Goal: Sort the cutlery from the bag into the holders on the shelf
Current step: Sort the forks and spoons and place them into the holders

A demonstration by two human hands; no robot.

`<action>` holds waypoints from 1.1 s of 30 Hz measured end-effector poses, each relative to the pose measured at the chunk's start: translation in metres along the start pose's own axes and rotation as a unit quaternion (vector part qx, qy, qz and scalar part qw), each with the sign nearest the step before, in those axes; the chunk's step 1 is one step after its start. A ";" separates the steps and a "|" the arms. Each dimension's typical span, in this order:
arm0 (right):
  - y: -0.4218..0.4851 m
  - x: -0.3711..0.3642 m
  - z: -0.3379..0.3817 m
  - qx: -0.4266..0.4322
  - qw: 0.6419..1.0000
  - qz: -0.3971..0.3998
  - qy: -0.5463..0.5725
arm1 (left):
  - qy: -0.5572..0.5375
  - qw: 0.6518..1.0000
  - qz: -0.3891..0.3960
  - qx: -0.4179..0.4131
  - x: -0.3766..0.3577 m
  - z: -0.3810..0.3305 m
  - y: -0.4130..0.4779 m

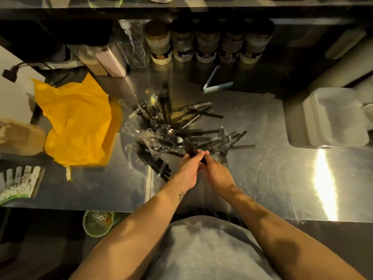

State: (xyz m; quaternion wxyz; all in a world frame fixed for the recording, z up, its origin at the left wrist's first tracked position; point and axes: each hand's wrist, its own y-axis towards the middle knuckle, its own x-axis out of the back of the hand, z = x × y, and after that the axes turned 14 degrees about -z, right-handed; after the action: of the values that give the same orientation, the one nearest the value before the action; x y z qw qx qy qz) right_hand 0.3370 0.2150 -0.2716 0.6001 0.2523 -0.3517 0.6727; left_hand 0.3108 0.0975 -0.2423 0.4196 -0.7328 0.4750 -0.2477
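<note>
A heap of black plastic forks and knives mixed with clear plastic spoons (173,130) lies spread on the steel counter (262,178). An empty yellow bag (76,122) lies crumpled to its left. At the near edge of the heap my left hand (188,168) grips a bunch of black cutlery (191,151). My right hand (216,171) meets it from the right, its fingers curled round the same bunch. No cutlery holders can be made out on the shelf.
Several jars (203,43) stand in a row at the back under a dark shelf (181,11). White foam trays (335,118) are stacked at the right. A brown paper package (20,136) and a green basket (99,223) sit at the left.
</note>
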 end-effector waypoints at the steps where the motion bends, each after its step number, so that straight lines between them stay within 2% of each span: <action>1: 0.000 0.005 -0.005 0.003 0.999 0.000 0.034 | -0.003 1.000 -0.010 0.004 -0.009 0.000 -0.001; 3: -0.004 0.011 -0.010 -0.002 0.993 -0.002 0.114 | -0.025 0.999 -0.030 0.003 -0.017 0.001 0.000; 5: -0.009 0.013 -0.017 -0.026 0.988 -0.038 0.146 | -0.052 0.998 -0.032 0.001 -0.019 0.001 0.002; 8: -0.009 0.019 -0.040 -0.075 0.986 -0.103 0.103 | -0.082 0.996 -0.045 0.007 -0.021 0.000 0.005; 11: -0.005 0.029 -0.067 -0.110 0.987 -0.114 0.039 | -0.079 0.994 -0.081 0.013 -0.015 0.000 0.012; 13: -0.002 0.035 -0.081 -0.070 0.992 -0.101 -0.038 | -0.064 0.992 -0.108 0.019 -0.014 0.002 0.016; 17: 0.014 0.046 -0.095 0.040 0.989 -0.008 -0.144 | -0.059 0.989 -0.134 0.037 -0.014 0.011 0.017; 20: 0.028 0.052 -0.096 0.061 0.985 0.014 -0.161 | -0.070 0.988 -0.130 0.045 -0.011 0.018 0.015; 25: 0.043 0.057 -0.094 0.086 0.988 0.031 -0.128 | -0.058 0.988 -0.136 0.035 -0.016 0.030 0.016; 29: 0.054 0.062 -0.096 0.114 0.977 0.032 -0.177 | -0.047 0.990 -0.134 0.019 -0.019 0.033 0.014; 33: 0.067 0.067 -0.098 0.177 0.954 0.056 -0.235 | -0.047 0.989 -0.137 0.008 -0.022 0.036 0.014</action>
State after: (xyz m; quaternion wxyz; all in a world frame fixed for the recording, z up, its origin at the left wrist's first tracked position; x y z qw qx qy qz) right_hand 0.2689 0.3310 -0.2931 0.4074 0.4856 -0.3716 0.6783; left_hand 0.3222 0.1288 -0.2722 0.4092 -0.7986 0.3475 -0.2720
